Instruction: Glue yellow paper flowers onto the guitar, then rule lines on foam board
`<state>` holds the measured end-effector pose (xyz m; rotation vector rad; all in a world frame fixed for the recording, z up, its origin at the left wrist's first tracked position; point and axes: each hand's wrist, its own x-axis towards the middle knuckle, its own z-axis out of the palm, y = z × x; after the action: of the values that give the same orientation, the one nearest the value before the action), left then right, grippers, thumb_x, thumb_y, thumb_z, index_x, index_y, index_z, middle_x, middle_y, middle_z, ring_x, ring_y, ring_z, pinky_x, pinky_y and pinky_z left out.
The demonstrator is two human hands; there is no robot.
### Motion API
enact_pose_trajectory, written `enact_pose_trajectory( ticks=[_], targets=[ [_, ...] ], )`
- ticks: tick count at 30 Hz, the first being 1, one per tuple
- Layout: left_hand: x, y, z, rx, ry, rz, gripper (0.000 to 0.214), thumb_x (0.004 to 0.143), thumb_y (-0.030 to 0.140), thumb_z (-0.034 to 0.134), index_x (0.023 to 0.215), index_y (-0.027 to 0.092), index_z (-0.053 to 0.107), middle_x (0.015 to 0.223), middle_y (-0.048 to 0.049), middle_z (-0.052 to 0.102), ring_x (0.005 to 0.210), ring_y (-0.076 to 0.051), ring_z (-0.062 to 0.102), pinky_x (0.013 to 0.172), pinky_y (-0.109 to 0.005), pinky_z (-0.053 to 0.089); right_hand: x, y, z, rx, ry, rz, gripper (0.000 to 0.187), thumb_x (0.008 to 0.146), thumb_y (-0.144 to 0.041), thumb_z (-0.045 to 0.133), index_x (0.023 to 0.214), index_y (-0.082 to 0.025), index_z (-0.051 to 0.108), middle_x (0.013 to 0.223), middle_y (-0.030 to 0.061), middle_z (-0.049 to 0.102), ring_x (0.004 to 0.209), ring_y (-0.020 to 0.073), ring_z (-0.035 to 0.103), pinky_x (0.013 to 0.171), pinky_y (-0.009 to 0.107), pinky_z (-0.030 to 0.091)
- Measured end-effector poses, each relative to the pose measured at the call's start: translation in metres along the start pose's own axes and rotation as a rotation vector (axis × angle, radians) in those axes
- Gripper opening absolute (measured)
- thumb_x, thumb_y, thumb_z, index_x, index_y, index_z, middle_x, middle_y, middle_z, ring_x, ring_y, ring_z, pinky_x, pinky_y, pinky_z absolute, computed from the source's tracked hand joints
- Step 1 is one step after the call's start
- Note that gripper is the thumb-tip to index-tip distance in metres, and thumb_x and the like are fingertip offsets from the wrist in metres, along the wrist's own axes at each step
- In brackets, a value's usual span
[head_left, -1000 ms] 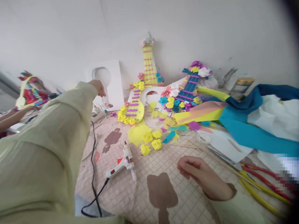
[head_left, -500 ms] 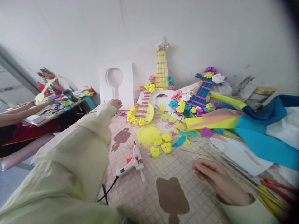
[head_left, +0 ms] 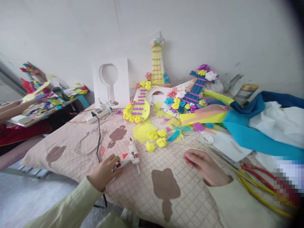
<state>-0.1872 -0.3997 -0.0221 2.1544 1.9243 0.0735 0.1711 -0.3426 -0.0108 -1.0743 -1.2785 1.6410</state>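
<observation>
My left hand (head_left: 105, 171) has its thumb and fingers round the handle end of a white hot glue gun (head_left: 130, 158), which lies on the table with its nozzle pointing away. A small light glows on the gun, and a glue stick juts from its back. Over the table at the right, my right hand (head_left: 205, 165) is closed, fingertips pressed together; whatever they hold, if anything, is hidden. Between the hands and the wall lie several yellow crepe-paper flowers (head_left: 161, 142) beside a yellow paper sheet (head_left: 143, 131). A small yellow paper-covered guitar (head_left: 144, 109) leans behind them.
A power strip (head_left: 98, 113) with cords sits at the left. A white foam board (head_left: 122, 84) with a cutout and decorated instruments (head_left: 196, 90) lean by the wall. Blue crepe paper (head_left: 249, 131) and scissors (head_left: 258, 172) lie right. Another person's arm (head_left: 17, 109) reaches over a neighbouring table.
My left hand has come back from near the foam board to the glue gun's handle, uncovering the power strip. My right hand stays closed over the table. The view has shifted slightly.
</observation>
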Motion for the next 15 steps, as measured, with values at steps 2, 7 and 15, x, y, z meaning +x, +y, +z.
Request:
enact_pose_trajectory(
  ticks=[2, 7, 15],
  targets=[
    [0.001, -0.003, 0.008, -0.017, 0.04, 0.033, 0.018, 0.076, 0.033, 0.049, 0.085, 0.018, 0.052, 0.086, -0.0073, 0.053, 0.071, -0.018, 0.053, 0.066, -0.031, 0.043, 0.001, 0.003, -0.001, 0.001, 0.005, -0.006, 0.035, 0.068, -0.048, 0.065, 0.064, -0.014, 0.059, 0.06, 0.0016, 0.049, 0.054, 0.0107, 0.037, 0.053, 0.025, 0.03],
    [0.001, -0.007, 0.003, -0.042, 0.149, 0.101, 0.016, 0.079, 0.032, 0.039, 0.079, 0.019, 0.049, 0.081, -0.0058, 0.051, 0.068, -0.018, 0.052, 0.065, -0.03, 0.043, 0.004, 0.008, -0.002, 0.024, 0.015, -0.014, 0.033, 0.069, -0.046, 0.066, 0.066, -0.014, 0.06, 0.062, 0.0018, 0.05, 0.053, 0.0098, 0.037, 0.052, 0.024, 0.029],
    [0.037, -0.07, -0.005, -0.1, 0.418, -0.215, 0.032, 0.078, 0.047, 0.029, 0.075, 0.019, 0.046, 0.062, -0.0009, 0.047, 0.058, -0.017, 0.049, 0.055, -0.027, 0.038, 0.007, 0.014, -0.001, 0.024, 0.034, -0.03, 0.034, 0.067, -0.047, 0.067, 0.066, -0.013, 0.059, 0.063, 0.0021, 0.052, 0.053, 0.0097, 0.038, 0.05, 0.024, 0.029]
  ],
)
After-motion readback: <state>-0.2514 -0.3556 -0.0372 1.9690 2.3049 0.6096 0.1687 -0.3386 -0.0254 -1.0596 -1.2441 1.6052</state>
